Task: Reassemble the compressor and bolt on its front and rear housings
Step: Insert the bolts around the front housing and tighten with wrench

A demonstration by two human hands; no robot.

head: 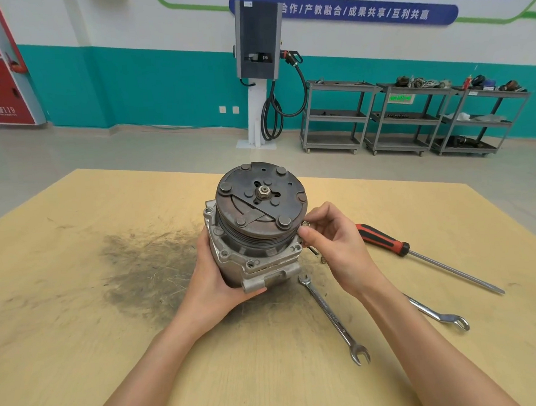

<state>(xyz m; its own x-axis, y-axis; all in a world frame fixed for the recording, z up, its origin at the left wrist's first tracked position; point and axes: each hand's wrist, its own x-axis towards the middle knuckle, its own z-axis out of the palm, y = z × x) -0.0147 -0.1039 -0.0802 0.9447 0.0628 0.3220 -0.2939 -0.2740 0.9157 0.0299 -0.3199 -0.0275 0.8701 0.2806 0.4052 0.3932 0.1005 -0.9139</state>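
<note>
Workshop worktop (78, 275): left hand (213, 277) clamps the compressor (256, 234) upright, steadying it while right hand (331, 246) pinches a bolt (305, 224) at its front housing.

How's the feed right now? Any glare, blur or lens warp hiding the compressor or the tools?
Head view: even, soft light, only faint shadows under the hands; compressor sharp, no glare on its pulley; wrench and screwdriver crisp; wide-angle warp bends the table edges and the far wall.

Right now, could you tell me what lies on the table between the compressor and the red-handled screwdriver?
In the head view, the right hand lies there, fingers pinching a small bolt beside the compressor; the screwdriver lies beyond it.
</note>
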